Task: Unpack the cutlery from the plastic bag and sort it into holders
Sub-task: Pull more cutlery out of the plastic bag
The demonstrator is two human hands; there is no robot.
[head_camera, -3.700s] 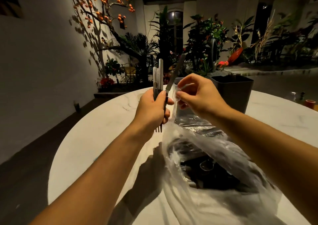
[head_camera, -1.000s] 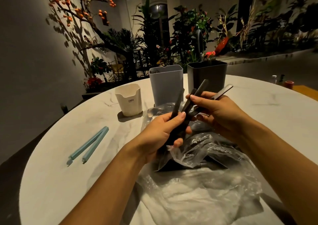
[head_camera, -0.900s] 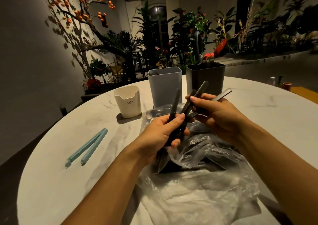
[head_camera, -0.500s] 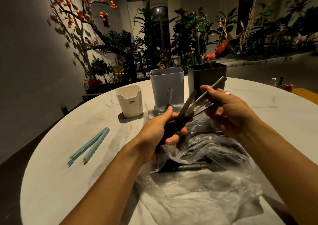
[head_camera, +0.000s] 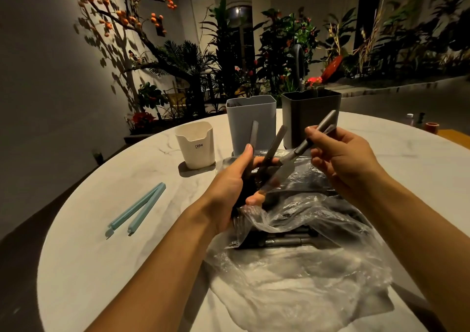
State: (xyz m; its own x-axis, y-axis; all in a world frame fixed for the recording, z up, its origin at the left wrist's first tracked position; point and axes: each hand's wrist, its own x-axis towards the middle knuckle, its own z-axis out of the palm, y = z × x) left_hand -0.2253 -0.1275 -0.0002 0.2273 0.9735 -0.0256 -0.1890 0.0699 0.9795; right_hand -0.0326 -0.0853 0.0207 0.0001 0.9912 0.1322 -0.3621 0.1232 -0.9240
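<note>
My left hand (head_camera: pixel 232 186) grips a small bunch of dark-handled cutlery (head_camera: pixel 270 150), handles pointing up, above the clear plastic bag (head_camera: pixel 300 268). My right hand (head_camera: pixel 340 161) pinches the handle of a knife (head_camera: pixel 300 148) whose blade slants down toward the left hand. More dark cutlery (head_camera: pixel 284 242) lies inside the crumpled bag. Three holders stand behind: a white cup (head_camera: pixel 195 144), a light grey holder (head_camera: pixel 250 120) and a dark grey holder (head_camera: pixel 310 115).
A light blue bag clip (head_camera: pixel 137 209) lies open on the round white marble table (head_camera: pixel 101 268) to the left. Small items sit at the far right edge (head_camera: pixel 431 127). Plants and a wall surround the table.
My right hand has drawn one knife up and to the right, away from the bunch in my left hand. The bag and the holders stay where they were.
</note>
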